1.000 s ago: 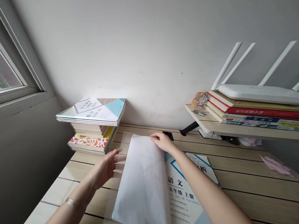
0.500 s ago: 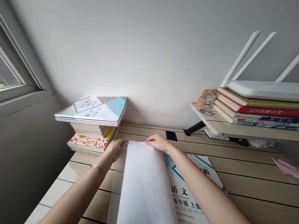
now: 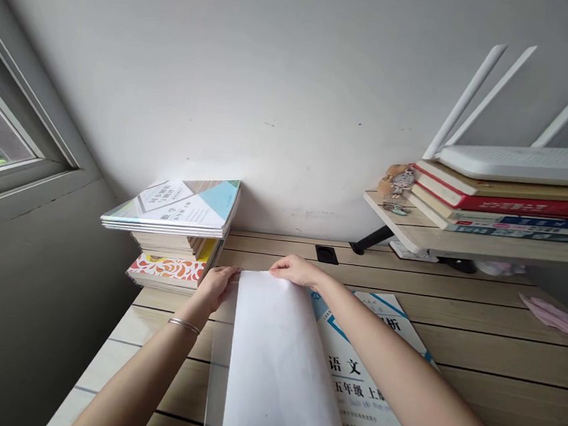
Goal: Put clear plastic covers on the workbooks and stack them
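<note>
White sheet (image 3: 274, 359) lying over textbook (image 3: 372, 389) on wooden desk (image 3: 477, 339) | left hand (image 3: 217, 283) nearly closed, pinching top-left corner | right hand (image 3: 296, 271) bent fingertips pressing top edge, grip unclear | probably best kept taut, edges squared

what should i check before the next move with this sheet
1. Top left corner of the sheet under the left hand: ok
2. Top edge under the right hand: ok
3. No creases in the sheet: ok
4. Whether the fingers pinch or only press: cannot tell
5. Whether the book lies square under the sheet: cannot tell, partly hidden
6. The stack is apart from the sheet: ok
</note>
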The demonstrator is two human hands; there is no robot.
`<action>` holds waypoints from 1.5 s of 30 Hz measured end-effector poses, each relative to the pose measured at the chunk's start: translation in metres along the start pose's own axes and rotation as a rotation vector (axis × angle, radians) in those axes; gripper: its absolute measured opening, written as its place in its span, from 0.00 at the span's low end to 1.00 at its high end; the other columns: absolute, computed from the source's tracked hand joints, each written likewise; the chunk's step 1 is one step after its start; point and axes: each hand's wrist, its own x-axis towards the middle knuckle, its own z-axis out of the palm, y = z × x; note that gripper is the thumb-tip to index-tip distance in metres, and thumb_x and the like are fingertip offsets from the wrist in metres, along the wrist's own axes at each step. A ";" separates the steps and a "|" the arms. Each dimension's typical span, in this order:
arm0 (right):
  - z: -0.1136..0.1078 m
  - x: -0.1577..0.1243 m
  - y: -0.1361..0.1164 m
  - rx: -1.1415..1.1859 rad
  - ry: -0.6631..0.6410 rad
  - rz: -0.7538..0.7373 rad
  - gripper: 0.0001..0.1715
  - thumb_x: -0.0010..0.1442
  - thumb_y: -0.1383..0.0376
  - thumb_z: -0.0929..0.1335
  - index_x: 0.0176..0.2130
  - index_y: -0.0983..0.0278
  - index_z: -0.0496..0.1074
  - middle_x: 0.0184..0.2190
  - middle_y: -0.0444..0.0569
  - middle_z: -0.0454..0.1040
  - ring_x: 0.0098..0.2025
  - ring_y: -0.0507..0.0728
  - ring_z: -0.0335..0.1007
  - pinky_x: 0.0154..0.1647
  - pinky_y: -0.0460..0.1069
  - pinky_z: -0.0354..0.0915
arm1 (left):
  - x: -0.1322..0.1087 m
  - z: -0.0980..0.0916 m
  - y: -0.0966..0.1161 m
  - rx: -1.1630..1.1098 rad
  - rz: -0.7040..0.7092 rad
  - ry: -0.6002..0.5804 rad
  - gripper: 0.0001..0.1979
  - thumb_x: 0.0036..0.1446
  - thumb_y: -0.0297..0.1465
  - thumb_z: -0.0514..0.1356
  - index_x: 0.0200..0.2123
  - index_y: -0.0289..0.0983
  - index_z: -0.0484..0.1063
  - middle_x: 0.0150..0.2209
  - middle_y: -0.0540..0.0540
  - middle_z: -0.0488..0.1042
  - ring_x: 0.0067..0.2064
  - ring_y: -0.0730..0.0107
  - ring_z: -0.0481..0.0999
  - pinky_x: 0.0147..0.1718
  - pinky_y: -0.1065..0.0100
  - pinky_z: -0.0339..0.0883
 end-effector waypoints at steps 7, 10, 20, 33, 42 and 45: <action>-0.005 0.003 0.005 -0.026 -0.049 0.011 0.12 0.46 0.61 0.69 0.30 0.67 0.78 0.27 0.45 0.76 0.31 0.52 0.67 0.33 0.45 0.59 | -0.001 0.002 -0.002 0.008 -0.032 -0.019 0.07 0.50 0.31 0.64 0.28 0.31 0.74 0.25 0.46 0.75 0.23 0.76 0.73 0.22 0.77 0.65; -0.008 0.000 0.004 -0.050 -0.056 0.037 0.12 0.46 0.62 0.69 0.30 0.67 0.77 0.26 0.45 0.76 0.31 0.52 0.66 0.32 0.45 0.59 | -0.005 0.002 0.000 0.005 -0.042 -0.037 0.07 0.53 0.30 0.62 0.29 0.31 0.74 0.28 0.42 0.77 0.26 0.70 0.76 0.24 0.73 0.69; -0.005 0.001 -0.011 -0.293 0.014 -0.009 0.14 0.46 0.55 0.71 0.28 0.64 0.77 0.26 0.45 0.75 0.29 0.53 0.66 0.26 0.45 0.56 | -0.013 0.011 0.000 0.013 -0.033 -0.043 0.07 0.56 0.28 0.59 0.29 0.30 0.74 0.27 0.41 0.78 0.25 0.67 0.77 0.26 0.68 0.72; -0.004 0.010 -0.014 -0.064 -0.157 0.067 0.14 0.40 0.58 0.73 0.28 0.64 0.79 0.24 0.43 0.75 0.27 0.51 0.64 0.28 0.45 0.57 | -0.014 0.010 -0.006 -0.027 -0.002 -0.068 0.09 0.51 0.31 0.64 0.28 0.29 0.75 0.24 0.42 0.76 0.23 0.70 0.75 0.22 0.72 0.69; 0.005 0.012 -0.005 -0.101 -0.123 -0.056 0.15 0.47 0.58 0.70 0.32 0.66 0.78 0.25 0.44 0.73 0.25 0.49 0.60 0.26 0.44 0.55 | -0.010 0.005 -0.011 -0.063 0.013 -0.127 0.10 0.49 0.34 0.65 0.28 0.31 0.73 0.24 0.43 0.75 0.26 0.68 0.76 0.27 0.70 0.69; 0.004 0.012 -0.004 -0.114 -0.142 -0.065 0.16 0.47 0.57 0.70 0.32 0.66 0.77 0.24 0.44 0.72 0.25 0.49 0.59 0.26 0.44 0.55 | -0.011 0.006 -0.011 -0.028 0.027 -0.114 0.12 0.47 0.35 0.66 0.28 0.31 0.73 0.24 0.45 0.74 0.25 0.71 0.74 0.25 0.72 0.67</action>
